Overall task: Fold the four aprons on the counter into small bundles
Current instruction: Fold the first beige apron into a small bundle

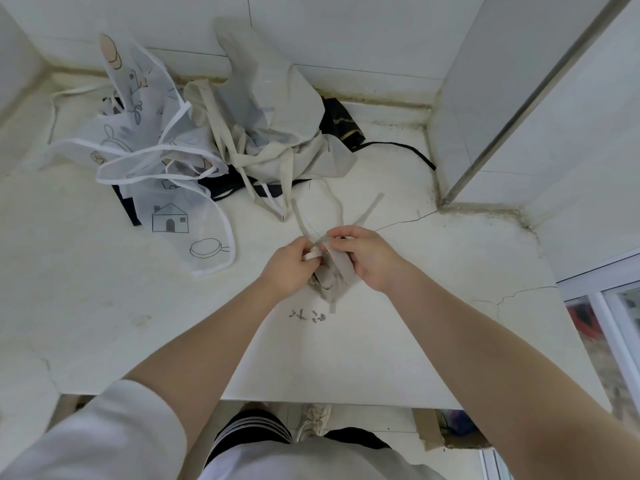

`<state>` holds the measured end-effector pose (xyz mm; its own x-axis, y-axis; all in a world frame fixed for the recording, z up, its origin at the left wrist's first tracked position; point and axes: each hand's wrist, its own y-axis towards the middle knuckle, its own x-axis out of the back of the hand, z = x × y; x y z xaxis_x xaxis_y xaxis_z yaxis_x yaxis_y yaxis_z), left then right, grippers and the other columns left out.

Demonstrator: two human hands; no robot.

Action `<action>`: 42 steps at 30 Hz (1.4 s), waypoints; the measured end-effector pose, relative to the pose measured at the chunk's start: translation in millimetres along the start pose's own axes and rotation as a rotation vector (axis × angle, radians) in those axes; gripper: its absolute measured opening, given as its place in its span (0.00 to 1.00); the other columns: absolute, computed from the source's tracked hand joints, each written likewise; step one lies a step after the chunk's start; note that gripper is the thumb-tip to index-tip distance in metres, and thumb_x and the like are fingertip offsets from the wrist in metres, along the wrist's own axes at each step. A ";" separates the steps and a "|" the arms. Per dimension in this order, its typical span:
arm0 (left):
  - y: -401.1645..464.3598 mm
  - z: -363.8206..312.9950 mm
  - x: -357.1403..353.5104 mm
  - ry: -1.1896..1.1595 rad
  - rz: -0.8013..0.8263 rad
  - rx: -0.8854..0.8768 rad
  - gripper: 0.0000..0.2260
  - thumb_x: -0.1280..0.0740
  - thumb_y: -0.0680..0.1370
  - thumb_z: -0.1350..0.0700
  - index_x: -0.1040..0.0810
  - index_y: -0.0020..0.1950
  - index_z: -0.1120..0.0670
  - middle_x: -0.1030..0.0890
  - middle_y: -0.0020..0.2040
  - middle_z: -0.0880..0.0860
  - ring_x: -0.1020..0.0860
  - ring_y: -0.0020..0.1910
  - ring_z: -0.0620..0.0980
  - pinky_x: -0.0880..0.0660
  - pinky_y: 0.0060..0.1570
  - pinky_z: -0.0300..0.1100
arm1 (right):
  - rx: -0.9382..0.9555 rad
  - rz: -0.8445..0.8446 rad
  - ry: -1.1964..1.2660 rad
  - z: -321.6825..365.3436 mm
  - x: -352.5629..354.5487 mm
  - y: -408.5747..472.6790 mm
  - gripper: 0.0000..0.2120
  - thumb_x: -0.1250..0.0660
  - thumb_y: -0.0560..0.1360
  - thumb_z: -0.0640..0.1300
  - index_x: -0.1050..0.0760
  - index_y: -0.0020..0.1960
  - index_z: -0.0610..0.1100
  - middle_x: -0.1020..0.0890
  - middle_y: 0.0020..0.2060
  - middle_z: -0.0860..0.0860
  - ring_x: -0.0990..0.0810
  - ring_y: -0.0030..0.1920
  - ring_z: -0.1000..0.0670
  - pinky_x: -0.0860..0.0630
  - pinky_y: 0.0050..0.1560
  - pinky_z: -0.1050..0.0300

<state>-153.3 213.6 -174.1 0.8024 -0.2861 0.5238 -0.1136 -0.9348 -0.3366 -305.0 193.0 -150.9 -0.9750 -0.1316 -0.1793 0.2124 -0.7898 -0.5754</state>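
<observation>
Cloth is lying bunched on a pale, cracked stone counter (104, 323). A small grey bundle (334, 275) is sitting mid-counter between both hands, its flat straps (367, 211) splaying out toward the back. The left hand (289, 268) is pinching a loop of strap with curled fingers; the right hand (367, 256) is gripping the bundle's top, fingers curled round the fabric. Behind, well apart from the bundle, three unfolded aprons are heaping against the tiled wall: a sheer white apron (166, 168) with printed houses and white piping, a beige apron (277, 133) with long ties, and a black apron (341, 124) mostly buried beneath them. Bare counter is stretching wide to the left and toward the near edge
</observation>
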 end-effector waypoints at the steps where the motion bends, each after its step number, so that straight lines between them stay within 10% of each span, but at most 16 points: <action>1: 0.1 0.1 -0.4 -0.003 0.001 0.010 0.06 0.39 0.79 0.54 0.30 0.45 0.55 0.25 0.39 0.50 0.28 0.39 0.50 0.33 0.37 0.39 | -0.013 0.008 0.067 -2.7 0.6 -0.5 0.15 0.40 0.78 0.32 0.28 0.62 0.41 0.17 0.44 0.45 0.19 0.45 0.50 0.23 0.49 0.60; 8: -2.1 -3.2 5.3 -0.122 0.060 0.068 0.10 0.35 0.75 0.57 0.35 0.38 0.52 0.30 0.37 0.48 0.32 0.36 0.46 0.37 0.34 0.38 | -0.033 0.108 0.015 -19.0 9.6 0.9 0.33 0.45 0.75 0.25 0.42 0.75 0.49 0.19 0.56 0.47 0.21 0.53 0.50 0.25 0.54 0.59; 15: -8.1 -7.0 1.2 -0.294 0.214 0.045 0.07 0.41 0.78 0.61 0.38 0.46 0.52 0.33 0.43 0.48 0.33 0.41 0.43 0.35 0.40 0.36 | 0.101 0.040 -0.292 -28.1 -7.1 3.4 0.32 0.41 0.74 0.28 0.40 0.73 0.49 0.21 0.35 0.48 0.31 0.30 0.55 0.33 0.29 0.65; 20: -5.5 -11.0 -0.6 -0.463 0.179 0.113 0.03 0.43 0.81 0.57 0.37 0.48 0.52 0.31 0.43 0.46 0.29 0.42 0.39 0.31 0.35 0.29 | 0.066 -0.051 -0.116 -36.3 -1.8 5.7 0.25 0.37 0.76 0.35 0.35 0.70 0.49 0.20 0.45 0.46 0.23 0.43 0.49 0.24 0.47 0.55; 29: 0.0 5.9 -12.0 -0.205 0.072 -0.064 0.09 0.38 0.79 0.57 0.39 0.50 0.54 0.24 0.50 0.47 0.27 0.38 0.41 0.30 0.37 0.35 | 0.022 0.032 -0.004 -36.1 14.1 4.3 0.26 0.32 0.74 0.36 0.34 0.70 0.48 0.17 0.55 0.45 0.20 0.57 0.44 0.26 0.63 0.43; 37: 3.3 5.1 -31.8 0.146 -0.214 -0.121 0.09 0.40 0.79 0.54 0.40 0.48 0.56 0.24 0.45 0.57 0.24 0.40 0.55 0.27 0.36 0.49 | -0.012 0.079 0.097 -37.1 17.5 0.7 0.33 0.42 0.76 0.26 0.41 0.74 0.51 0.17 0.49 0.51 0.17 0.46 0.55 0.22 0.44 0.62; 42: 5.8 2.4 -30.9 0.317 -0.196 -0.060 0.08 0.42 0.79 0.57 0.42 0.47 0.56 0.27 0.42 0.56 0.27 0.38 0.55 0.34 0.33 0.45 | -0.007 0.100 0.128 -39.1 13.7 -1.7 0.33 0.35 0.75 0.32 0.43 0.75 0.51 0.17 0.49 0.53 0.21 0.51 0.52 0.26 0.51 0.58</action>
<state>-177.3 217.5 -194.1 0.5918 -0.1425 0.7934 -0.0171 -0.9862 -0.1644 -316.2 216.0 -183.6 -0.9326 -0.1313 -0.3363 0.3089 -0.7725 -0.5549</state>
